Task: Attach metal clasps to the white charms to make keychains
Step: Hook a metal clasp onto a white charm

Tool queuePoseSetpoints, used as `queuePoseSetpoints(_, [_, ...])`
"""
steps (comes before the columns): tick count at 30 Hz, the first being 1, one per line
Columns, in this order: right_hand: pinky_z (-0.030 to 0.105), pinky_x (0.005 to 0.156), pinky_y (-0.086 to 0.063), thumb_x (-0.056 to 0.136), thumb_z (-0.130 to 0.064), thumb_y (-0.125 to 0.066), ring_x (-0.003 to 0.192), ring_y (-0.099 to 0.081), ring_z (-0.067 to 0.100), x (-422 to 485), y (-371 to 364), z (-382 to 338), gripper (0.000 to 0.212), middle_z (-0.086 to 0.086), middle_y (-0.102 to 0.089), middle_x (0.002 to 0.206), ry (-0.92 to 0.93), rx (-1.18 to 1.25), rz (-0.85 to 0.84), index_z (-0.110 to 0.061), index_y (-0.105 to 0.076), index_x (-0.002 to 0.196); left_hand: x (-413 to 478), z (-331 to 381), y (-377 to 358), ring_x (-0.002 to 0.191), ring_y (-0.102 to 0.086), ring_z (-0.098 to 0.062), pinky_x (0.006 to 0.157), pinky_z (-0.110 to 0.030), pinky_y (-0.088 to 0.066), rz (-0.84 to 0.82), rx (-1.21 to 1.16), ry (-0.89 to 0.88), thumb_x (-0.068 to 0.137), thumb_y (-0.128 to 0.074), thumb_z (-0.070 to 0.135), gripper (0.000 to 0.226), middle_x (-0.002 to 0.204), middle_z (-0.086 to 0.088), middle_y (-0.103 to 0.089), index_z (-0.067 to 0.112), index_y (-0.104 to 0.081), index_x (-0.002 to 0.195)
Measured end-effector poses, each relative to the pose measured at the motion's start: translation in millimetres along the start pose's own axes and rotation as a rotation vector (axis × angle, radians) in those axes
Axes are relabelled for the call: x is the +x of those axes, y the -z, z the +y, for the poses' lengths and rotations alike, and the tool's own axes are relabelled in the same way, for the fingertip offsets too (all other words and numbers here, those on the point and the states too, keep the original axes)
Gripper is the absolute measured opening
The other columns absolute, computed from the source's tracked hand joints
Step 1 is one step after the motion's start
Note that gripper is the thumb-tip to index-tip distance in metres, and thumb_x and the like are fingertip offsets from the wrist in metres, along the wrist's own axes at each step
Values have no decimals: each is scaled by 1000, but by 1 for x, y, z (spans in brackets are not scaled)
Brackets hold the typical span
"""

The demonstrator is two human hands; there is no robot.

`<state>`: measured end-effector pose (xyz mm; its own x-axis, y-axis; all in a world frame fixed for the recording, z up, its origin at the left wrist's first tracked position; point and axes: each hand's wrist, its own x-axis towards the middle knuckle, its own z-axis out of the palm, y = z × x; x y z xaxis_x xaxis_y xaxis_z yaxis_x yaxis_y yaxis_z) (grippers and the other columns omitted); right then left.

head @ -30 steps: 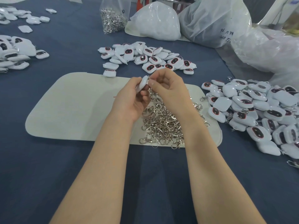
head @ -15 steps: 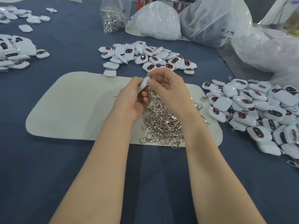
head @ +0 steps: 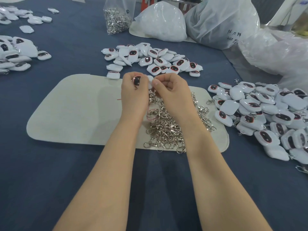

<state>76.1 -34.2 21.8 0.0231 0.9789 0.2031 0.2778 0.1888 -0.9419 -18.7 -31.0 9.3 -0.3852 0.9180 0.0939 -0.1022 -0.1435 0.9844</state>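
Observation:
My left hand (head: 133,94) grips a white charm (head: 138,80) with a dark red-rimmed face, held above the cream mat (head: 80,110). My right hand (head: 171,92) meets it from the right, fingers curled and pinching at the charm's edge; a clasp hangs below the fingertips, mostly hidden. A heap of loose metal clasps (head: 168,127) lies on the mat under both hands. Beyond the mat sits a pile of bare charms (head: 150,59). On the right lies a larger pile of charms with clasps (head: 260,117).
More white charms (head: 16,52) lie at the left edge on the blue cloth. A clear bag of clasps (head: 116,19) stands at the back, with white plastic bags (head: 221,22) beside it and along the right.
The charm has turned in my left hand, so its dark face now shows. Both hands stay together above the clasp heap.

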Motion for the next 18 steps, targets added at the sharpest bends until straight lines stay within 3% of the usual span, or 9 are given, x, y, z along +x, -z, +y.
queuePoseSetpoints(3, [45,80,-53,91,-17,-64,70,-58,16,-1,1,-1,9,8,-66,77,-29,34,-11,-11,-59,85,-2,1,1,63,-49,-6,63,-23,-42,-14,43,-118,90,-51,13,9,78,9,-53,19,-50,96])
queuePoseSetpoints(7, [40,76,-53,89,-17,-66,68,-57,14,-2,4,-2,10,8,-67,77,-13,48,-12,-9,-60,90,-1,1,0,66,-49,-8,67,-26,-43,-36,15,-128,91,-51,12,9,79,8,-52,20,-49,94])
queuePoseSetpoints(11, [29,69,-51,90,-17,-63,60,-58,6,-1,4,-1,6,-2,-67,69,12,-30,18,-15,-62,85,-2,-1,0,60,-48,9,61,-8,-39,-26,92,-200,91,-52,11,8,77,14,-51,16,-49,97])
queuePoseSetpoints(14, [32,73,-54,93,-11,-59,65,-60,10,-1,8,-1,12,2,-68,69,-15,38,1,-15,-65,83,-5,0,0,59,-49,11,59,-6,-38,-51,122,-264,92,-51,12,12,74,15,-50,22,-46,91])
queuePoseSetpoints(18, [23,67,-53,93,-7,-57,67,-60,11,0,10,0,11,8,-70,75,-7,130,-9,-10,-69,94,-6,3,0,60,-49,9,60,-7,-38,-61,112,-280,93,-51,12,16,75,15,-50,26,-45,89])
